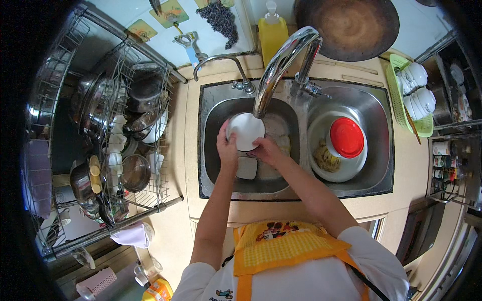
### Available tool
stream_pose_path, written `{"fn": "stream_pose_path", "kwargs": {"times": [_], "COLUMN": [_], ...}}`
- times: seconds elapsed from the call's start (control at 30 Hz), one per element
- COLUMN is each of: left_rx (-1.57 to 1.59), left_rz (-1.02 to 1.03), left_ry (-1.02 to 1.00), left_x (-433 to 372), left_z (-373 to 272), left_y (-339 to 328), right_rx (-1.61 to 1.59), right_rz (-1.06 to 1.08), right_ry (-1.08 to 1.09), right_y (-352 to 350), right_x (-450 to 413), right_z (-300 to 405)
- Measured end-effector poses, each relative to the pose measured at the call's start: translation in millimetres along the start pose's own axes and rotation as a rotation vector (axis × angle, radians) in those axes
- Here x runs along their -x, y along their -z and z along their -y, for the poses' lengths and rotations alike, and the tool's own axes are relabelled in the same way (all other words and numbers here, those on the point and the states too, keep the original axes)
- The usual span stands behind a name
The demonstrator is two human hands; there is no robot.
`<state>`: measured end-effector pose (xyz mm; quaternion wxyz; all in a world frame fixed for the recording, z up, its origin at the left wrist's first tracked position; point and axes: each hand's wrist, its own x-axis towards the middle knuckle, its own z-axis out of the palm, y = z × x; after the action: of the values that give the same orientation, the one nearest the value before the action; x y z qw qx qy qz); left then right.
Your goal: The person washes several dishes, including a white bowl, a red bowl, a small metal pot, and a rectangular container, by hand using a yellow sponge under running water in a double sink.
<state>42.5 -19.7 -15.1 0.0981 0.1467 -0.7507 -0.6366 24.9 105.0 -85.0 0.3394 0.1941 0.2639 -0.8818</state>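
A round white dish (246,131), perhaps a bowl or small plate, is held between both hands over the left sink basin (214,158). My left hand (227,145) grips its left rim, thumb lying on the white surface. On its lower right edge, my right hand (268,150) has hold of it. The spout of the large chrome faucet (273,75) ends just above the dish's upper right edge. Below the hands, a pale rounded-square item (247,168) lies on the basin floor. Another pale item (283,143) beside my right hand is partly hidden and unclear.
In the right basin (378,109) sits a large white bowl (348,175) holding a red lid (347,137) and a tan scrubber (327,158). A green basket (425,128) of white bowls stands right. Wire racks (162,180) with pots flank the left; a wok (346,28) leans behind.
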Motion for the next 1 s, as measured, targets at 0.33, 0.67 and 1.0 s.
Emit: {"fn": "stream_pose_path", "kwargs": {"times": [0.33, 0.67, 1.0], "left_rx": [0.278, 0.612, -0.49], "left_rz": [0.116, 0.227, 0.443], "left_ry": [0.278, 0.517, -0.648], "left_x": [9.1, -12.3, -96.7], "left_z": [16.3, 0.8, 21.6], "left_y": [-5.0, -42.7, -133.2], "right_rx": [0.298, 0.256, 0.229], "right_rz": [0.115, 0.038, -0.175], "right_ry": [0.007, 0.083, 0.231], "right_y": [-3.4, -0.9, 38.3], "right_x": [51.0, 86.7, 171.0], "right_z": [50.4, 73.2, 116.9]}}
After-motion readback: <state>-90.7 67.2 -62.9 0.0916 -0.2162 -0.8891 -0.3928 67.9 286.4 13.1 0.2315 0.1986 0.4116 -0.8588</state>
